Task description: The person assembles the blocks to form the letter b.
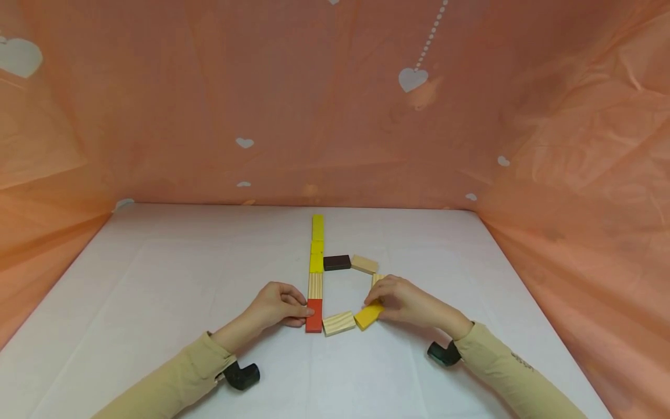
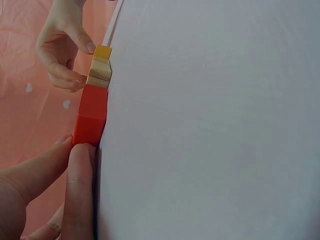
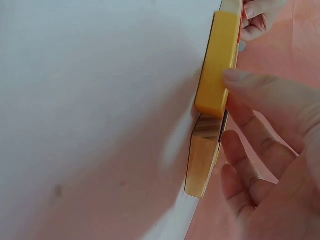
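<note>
Wooden blocks lie end to end on the white table. My left hand (image 1: 277,304) is at the red block (image 1: 314,323), with the thumb over its left edge and a finger against its side. My right hand (image 1: 405,299) pinches the orange-yellow block (image 1: 368,315) between thumb and index finger, its other fingers loosely bent. Between these two blocks lies a striped wooden block (image 1: 339,323). Another plain wooden block (image 3: 201,162) touches the near end of the yellow one in the right wrist view. In the head view my right hand partly covers that block.
Above the red block, a straight column continues with a striped block (image 1: 316,286) and yellow blocks (image 1: 317,228). A dark brown block (image 1: 337,263) and a pale block (image 1: 364,263) curve off to its right. Orange cloth (image 1: 314,116) surrounds the white table (image 1: 173,262).
</note>
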Tool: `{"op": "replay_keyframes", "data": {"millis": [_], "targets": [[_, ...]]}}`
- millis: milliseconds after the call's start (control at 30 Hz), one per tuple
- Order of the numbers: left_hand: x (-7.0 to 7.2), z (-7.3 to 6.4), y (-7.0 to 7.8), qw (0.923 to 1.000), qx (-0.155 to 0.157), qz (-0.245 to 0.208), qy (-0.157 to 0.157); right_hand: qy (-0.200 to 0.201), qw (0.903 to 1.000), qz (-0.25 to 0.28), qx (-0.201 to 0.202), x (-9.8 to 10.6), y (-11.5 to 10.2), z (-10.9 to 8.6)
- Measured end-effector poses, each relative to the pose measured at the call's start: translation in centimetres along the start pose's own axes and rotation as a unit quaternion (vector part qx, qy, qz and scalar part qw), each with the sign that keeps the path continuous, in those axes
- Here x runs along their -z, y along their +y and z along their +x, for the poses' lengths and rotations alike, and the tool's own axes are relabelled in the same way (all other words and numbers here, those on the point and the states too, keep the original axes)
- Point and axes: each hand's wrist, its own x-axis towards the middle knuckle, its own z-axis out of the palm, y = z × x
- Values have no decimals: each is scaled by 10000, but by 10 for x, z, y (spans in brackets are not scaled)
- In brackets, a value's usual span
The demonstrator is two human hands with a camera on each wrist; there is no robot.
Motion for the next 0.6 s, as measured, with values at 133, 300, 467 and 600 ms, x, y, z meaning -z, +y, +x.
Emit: {"op": "replay_keyframes", "data": {"millis": [133,300,467,600], "targets": [[1,-2,1,10000,-32,9,-21,-9,10000,48,26,1,-1,1],[0,-2,2,10000,-13,10,-3,-19,10000,75,47,2,-1,1],[0,-2,2,10000,26,14,28,-82,9998,119,-117,3,-3,1],[0,-2,2,10000,20,39,43,-128,9996,149,-219,4,-5,1]]}}
